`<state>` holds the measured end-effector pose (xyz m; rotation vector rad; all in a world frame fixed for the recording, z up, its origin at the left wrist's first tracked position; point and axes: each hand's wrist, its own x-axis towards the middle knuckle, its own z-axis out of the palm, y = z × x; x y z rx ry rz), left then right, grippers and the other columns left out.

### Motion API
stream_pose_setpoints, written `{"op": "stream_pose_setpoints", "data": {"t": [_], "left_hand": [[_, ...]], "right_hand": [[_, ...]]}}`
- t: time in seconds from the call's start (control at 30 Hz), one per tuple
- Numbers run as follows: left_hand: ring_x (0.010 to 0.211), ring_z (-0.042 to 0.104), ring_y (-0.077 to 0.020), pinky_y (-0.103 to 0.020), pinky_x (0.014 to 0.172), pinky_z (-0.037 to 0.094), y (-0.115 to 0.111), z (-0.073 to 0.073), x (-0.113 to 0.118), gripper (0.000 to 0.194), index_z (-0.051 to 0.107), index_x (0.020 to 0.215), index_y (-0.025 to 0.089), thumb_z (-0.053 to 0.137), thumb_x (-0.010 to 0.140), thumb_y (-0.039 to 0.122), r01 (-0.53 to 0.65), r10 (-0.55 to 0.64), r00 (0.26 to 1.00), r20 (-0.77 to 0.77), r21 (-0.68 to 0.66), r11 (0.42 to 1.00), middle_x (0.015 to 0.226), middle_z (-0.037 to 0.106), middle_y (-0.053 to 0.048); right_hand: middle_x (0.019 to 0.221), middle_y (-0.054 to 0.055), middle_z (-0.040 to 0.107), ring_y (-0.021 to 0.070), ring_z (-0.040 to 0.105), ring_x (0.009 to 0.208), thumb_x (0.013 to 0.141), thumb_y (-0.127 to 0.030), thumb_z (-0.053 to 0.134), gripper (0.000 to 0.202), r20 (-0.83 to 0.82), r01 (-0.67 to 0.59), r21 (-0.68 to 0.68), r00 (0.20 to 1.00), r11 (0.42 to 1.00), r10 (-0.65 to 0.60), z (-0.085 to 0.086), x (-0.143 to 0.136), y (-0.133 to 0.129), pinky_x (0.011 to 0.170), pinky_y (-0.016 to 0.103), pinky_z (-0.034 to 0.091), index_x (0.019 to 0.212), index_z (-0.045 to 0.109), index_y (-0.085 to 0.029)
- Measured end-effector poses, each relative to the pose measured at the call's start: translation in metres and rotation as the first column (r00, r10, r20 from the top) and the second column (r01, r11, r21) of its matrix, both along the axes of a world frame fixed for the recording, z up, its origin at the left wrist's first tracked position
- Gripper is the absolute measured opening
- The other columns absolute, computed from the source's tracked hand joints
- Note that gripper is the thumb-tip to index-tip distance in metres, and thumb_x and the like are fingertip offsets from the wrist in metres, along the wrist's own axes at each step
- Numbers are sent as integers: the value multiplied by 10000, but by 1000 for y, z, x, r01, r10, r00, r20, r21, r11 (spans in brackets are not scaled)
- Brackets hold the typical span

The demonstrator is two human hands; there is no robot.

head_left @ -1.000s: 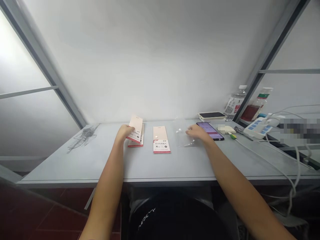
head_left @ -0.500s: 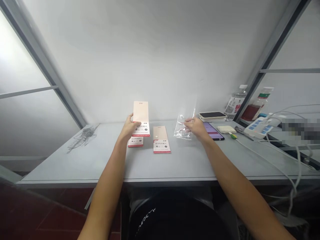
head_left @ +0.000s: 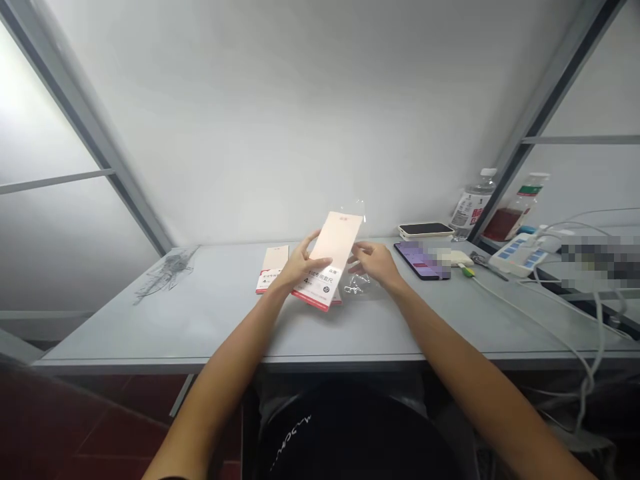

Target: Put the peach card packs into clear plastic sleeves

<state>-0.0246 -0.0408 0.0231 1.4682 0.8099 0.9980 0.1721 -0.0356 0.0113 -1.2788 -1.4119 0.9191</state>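
So the left hand (head_left: 300,265) has the pale card packet (head_left: 340,240) in a grip: thumb pressed flat across the front, the other fingers around its left edge and partly hidden behind it. The packet is tilted, top leaning right, with most of its blank, pale pink upper part sticking up past the thumb. Below the thumb comes the white printed bit with a "4" and a red strip along the bottom edge. It's a long flat rectangle, smooth and stiff looking, like cardboard.

The right hand (head_left: 375,261) is right by the packet's other edge, fingers bent around a clear bag (head_left: 357,287). Thin, shiny, crinkly plastic film, poking up beyond those fingertips and hanging below them too. Exactly which fingertips pinch it, I can't tell.

Just left of the left fingers, a second packet (head_left: 276,257) lies flat on the smooth grey desk (head_left: 215,327). Beneath the held one, a bit of another packet (head_left: 337,302) peeks out, mostly covered. Off to the right of the right fingers there's a flat, glossy phone (head_left: 423,261) with a purplish screen.
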Motion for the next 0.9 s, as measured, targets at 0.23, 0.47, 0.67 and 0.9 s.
{"op": "stream_pose_setpoints", "data": {"t": [0.23,0.47,0.67,0.9], "left_hand": [[632,626,-155,-276,578,484,-11,-9,17,1039,-49,1440,303,678,699,261,243,-238,968,77,-67,968,958,656,-61],[693,627,-150,-293,624,506,-7,-5,15,1044,-75,1436,301,668,703,258,156,-153,988,37,-82,984,1150,589,-99],[732,633,-187,-329,640,519,2,-3,5,946,49,1448,297,651,719,296,-21,21,999,-33,13,1000,1123,611,-94],[965,604,-235,-418,826,495,18,-14,-4,847,127,1431,277,623,744,299,-244,243,970,22,133,960,1267,525,-100]], "right_hand": [[798,74,709,259,651,759,611,-264,657,146,82,33,207,995,978,-51,-15,-13,1,537,278,490,706,638,-154],[753,63,699,196,643,627,712,-222,554,154,-58,-39,136,997,990,47,-5,-13,-2,479,251,487,777,667,-140],[920,75,698,133,625,519,828,-349,499,400,-138,-76,116,986,990,92,0,-9,-4,446,253,516,1184,568,-180],[965,104,693,181,684,675,884,-435,428,441,-315,-150,41,936,988,155,5,-2,-6,593,293,548,1242,510,-190]]}}
